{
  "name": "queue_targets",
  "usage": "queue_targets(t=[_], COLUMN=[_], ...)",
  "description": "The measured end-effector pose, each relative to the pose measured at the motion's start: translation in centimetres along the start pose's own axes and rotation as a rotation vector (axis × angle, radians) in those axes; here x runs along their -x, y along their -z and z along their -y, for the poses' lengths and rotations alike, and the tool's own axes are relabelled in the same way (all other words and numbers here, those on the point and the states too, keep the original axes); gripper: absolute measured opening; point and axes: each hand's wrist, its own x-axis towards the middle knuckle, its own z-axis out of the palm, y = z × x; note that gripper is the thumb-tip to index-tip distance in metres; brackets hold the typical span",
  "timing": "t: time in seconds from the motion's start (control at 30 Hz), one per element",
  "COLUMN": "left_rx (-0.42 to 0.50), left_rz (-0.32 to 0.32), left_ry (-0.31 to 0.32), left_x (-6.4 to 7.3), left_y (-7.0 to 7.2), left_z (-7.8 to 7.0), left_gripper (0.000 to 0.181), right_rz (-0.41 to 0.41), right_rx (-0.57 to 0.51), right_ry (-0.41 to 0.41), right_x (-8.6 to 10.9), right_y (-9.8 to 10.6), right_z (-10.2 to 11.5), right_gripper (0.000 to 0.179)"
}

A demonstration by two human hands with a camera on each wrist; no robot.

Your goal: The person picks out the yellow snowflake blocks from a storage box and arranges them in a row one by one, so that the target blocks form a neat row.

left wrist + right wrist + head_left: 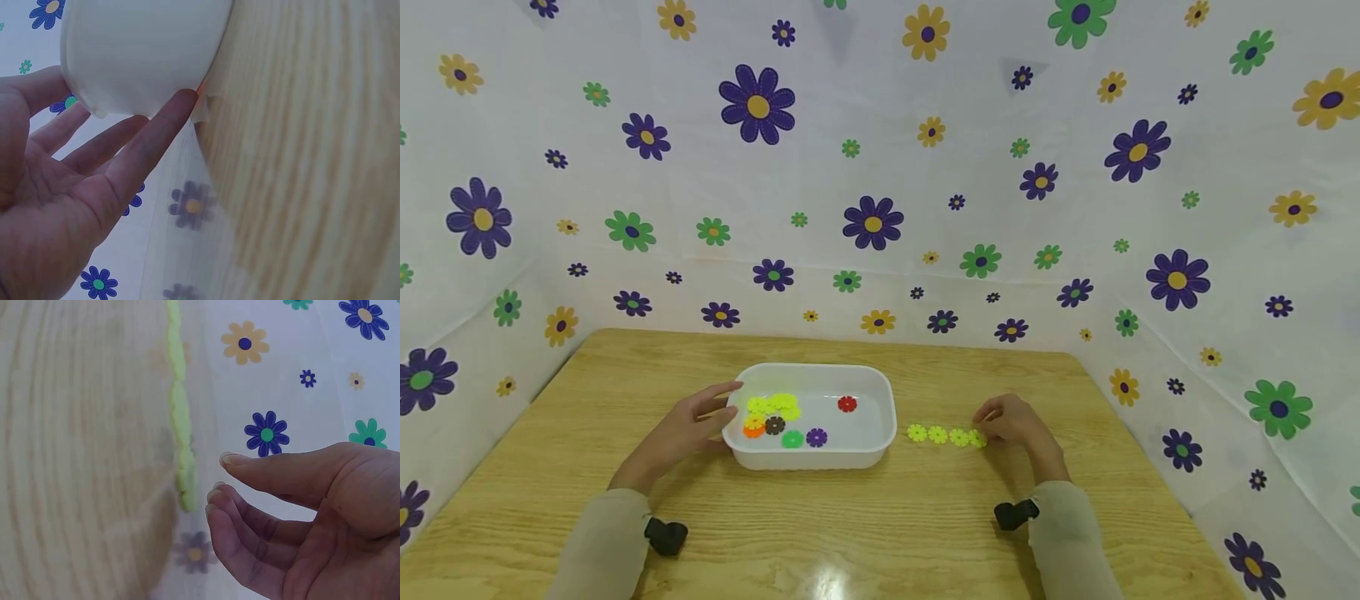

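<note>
A white plastic tray (850, 458) holds several flower-shaped plastic discs. Against its left end rests my left hand (696, 425), its spread fingers touching the outside of the wall. In the left wrist view, fingertips meet the tray's end wall (144, 50) near the tabletop. A row of yellow-green flower discs (937, 435) lies on the table to the right of the tray. My right hand (1009, 421) is at the right end of that row, overlapping the last disc in the head view. The right wrist view shows its thumb and bent fingers apart, nothing between them, beside the row (181, 419).
Inside the tray, yellow-green discs (782, 402) cluster at the left, near orange (752, 432), brown (775, 426), green (792, 439) and purple (816, 437) ones. A red disc (847, 404) lies farther right. Flower-printed white cloth (820, 167) surrounds the wooden table (850, 533).
</note>
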Motion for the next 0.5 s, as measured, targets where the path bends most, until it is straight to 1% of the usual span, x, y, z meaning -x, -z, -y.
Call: queue_targets(t=[0.13,0.3,0.4,0.5], left_rx=[0.003,-0.004,-0.005,-0.003], left_rz=[0.003,0.004,0.004,0.005], left_ry=[-0.005,-0.001,0.002,0.005], left_x=[0.0,0.0,0.0,0.0], left_y=[0.0,0.1,0.1,0.2], left_z=[0.0,0.0,-0.1,-0.1], left_gripper=[0.064,0.065,0.065,0.066], right_rz=[-0.004,0.013,0.023,0.024], right_rx=[-0.006,-0.044,-0.048,-0.062], right_ry=[0.054,0.127,0.142,0.137], right_x=[0.2,0.4,0.3,0.0], right_y=[0.0,0.0,-0.3,-0.8], right_z=[0.6,2.2,3.5,4.9], right_gripper=[0.018,0.021,0.021,0.02])
